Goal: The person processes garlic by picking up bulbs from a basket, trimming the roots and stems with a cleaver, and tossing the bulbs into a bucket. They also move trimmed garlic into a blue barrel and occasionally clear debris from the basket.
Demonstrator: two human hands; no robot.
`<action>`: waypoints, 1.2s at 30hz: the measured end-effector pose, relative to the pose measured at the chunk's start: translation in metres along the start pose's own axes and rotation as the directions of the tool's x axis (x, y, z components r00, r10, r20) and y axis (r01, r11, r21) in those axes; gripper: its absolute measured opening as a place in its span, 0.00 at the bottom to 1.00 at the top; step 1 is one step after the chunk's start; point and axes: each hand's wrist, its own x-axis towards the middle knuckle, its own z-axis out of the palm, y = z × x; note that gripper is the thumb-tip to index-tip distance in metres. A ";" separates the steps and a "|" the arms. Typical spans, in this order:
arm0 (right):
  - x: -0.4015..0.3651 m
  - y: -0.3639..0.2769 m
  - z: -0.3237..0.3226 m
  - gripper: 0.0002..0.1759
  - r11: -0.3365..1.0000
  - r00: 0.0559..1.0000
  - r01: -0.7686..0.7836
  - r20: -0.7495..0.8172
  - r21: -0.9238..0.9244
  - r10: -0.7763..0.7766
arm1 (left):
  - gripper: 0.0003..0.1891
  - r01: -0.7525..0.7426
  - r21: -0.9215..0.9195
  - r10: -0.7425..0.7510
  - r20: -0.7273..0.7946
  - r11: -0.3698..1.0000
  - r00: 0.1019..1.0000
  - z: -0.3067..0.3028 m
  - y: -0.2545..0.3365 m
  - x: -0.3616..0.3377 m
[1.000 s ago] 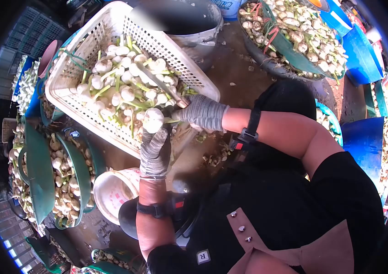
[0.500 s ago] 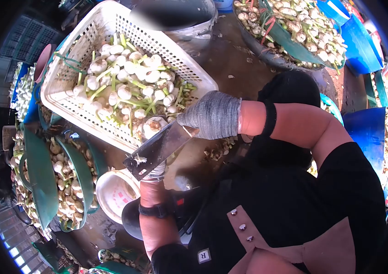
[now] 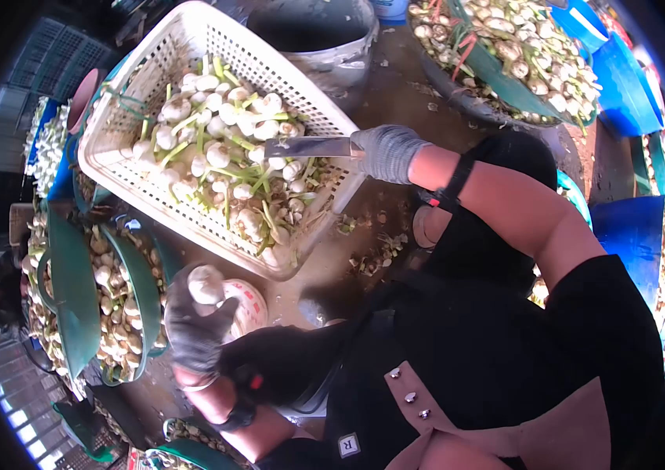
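My right hand (image 3: 391,153), in a grey knit glove, grips a broad-bladed knife (image 3: 309,147) by its handle. The blade lies nearly level above the right part of a white perforated crate (image 3: 332,110). Inside the crate is a heap of garlic bulbs (image 3: 219,149) with green stem pieces. My left hand (image 3: 195,325), also gloved, is at the lower left with thumb and fingers around a trimmed garlic bulb (image 3: 206,284). It is beside and partly over a small white bucket (image 3: 250,305) with red print, which it hides in part.
Green tubs (image 3: 70,290) of garlic stand at the left. A wide dark basin (image 3: 458,90) piled with garlic is at the upper right, near blue bins (image 3: 626,86). Behind the crate stands a grey bucket (image 3: 332,59). Trimmings (image 3: 379,254) litter the wet floor.
My left hand has moved from under the blade, down and left to the small bucket, with a garlic bulb. My right hand has lifted the knife up and away, and the blade has turned level.
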 end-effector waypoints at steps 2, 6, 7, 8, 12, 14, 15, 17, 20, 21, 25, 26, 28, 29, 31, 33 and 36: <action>-0.002 -0.014 0.007 0.10 1.000 1.000 -0.008 0.027 -0.014 0.008 | 0.25 -0.008 0.450 0.003 0.012 0.893 1.000 -0.030 -0.047 -0.002; -0.003 -0.056 0.002 0.11 0.999 0.992 0.044 0.117 -0.009 -0.043 | 0.15 -0.287 0.567 0.332 0.025 0.772 0.943 0.004 -0.053 0.035; -0.004 -0.060 0.002 0.11 0.998 0.985 0.065 0.162 -0.008 -0.063 | 0.14 -0.296 0.715 0.177 0.239 0.634 0.955 0.030 -0.054 0.056; -0.003 -0.056 0.009 0.12 0.984 0.980 0.176 0.101 -0.038 -0.171 | 0.16 -0.202 0.719 0.033 0.242 0.665 0.970 0.063 -0.057 0.068; -0.005 -0.069 -0.005 0.13 0.987 0.978 0.157 0.146 -0.026 -0.152 | 0.20 0.056 0.787 -0.430 0.275 0.615 0.860 0.153 -0.047 0.101; -0.001 -0.067 0.000 0.13 0.994 0.964 -0.057 0.255 -0.092 0.078 | 0.24 0.135 0.754 -0.473 0.252 0.643 0.844 0.177 -0.065 0.105; -0.003 -0.067 0.000 0.13 0.994 0.964 -0.061 0.254 -0.089 0.081 | 0.24 0.202 0.726 -0.493 0.211 0.657 0.844 0.180 -0.068 0.106; -0.006 -0.065 -0.002 0.14 0.989 0.968 -0.075 0.228 -0.130 0.103 | 0.23 0.200 0.675 -0.436 0.198 0.710 0.878 0.184 -0.072 0.107; -0.007 -0.056 0.001 0.14 0.985 0.969 -0.036 0.234 -0.171 0.076 | 0.22 0.244 0.676 -0.478 0.182 0.696 0.859 0.189 -0.073 0.117; -0.007 -0.056 0.000 0.14 0.985 0.969 -0.031 0.236 -0.171 0.072 | 0.22 0.279 0.731 -0.568 0.178 0.623 0.803 0.189 -0.073 0.121; -0.007 -0.067 -0.008 0.12 0.992 0.957 0.006 0.290 -0.125 0.031 | 0.21 0.151 0.305 -0.173 0.046 0.940 0.984 0.199 -0.129 0.109; -0.008 -0.070 -0.010 0.11 0.993 0.940 0.037 0.341 -0.108 0.002 | 0.21 -0.414 0.565 0.382 0.181 0.714 0.906 0.227 -0.223 0.129; -0.014 -0.065 -0.002 0.11 0.989 0.958 0.149 0.252 -0.018 -0.140 | 0.20 -0.341 0.496 0.248 0.245 0.799 0.937 0.207 -0.216 0.129; -0.016 -0.061 0.003 0.11 0.962 0.949 0.268 0.153 0.058 -0.274 | 0.20 -0.246 0.427 0.111 0.316 0.870 0.942 0.199 -0.211 0.125; -0.015 -0.058 0.009 0.12 0.957 0.950 0.282 0.120 0.066 -0.288 | 0.18 -0.281 0.381 0.180 0.279 0.881 0.943 0.185 -0.168 0.108; -0.010 -0.052 0.011 0.12 0.955 0.952 0.290 0.084 0.069 -0.295 | 0.15 0.105 -0.377 -0.008 0.251 0.920 0.968 0.155 -0.091 0.085; 0.007 -0.017 0.012 0.20 0.974 0.875 -0.071 0.456 -0.213 0.164 | 0.14 0.241 -0.703 -0.062 0.270 0.669 0.961 0.142 -0.076 0.074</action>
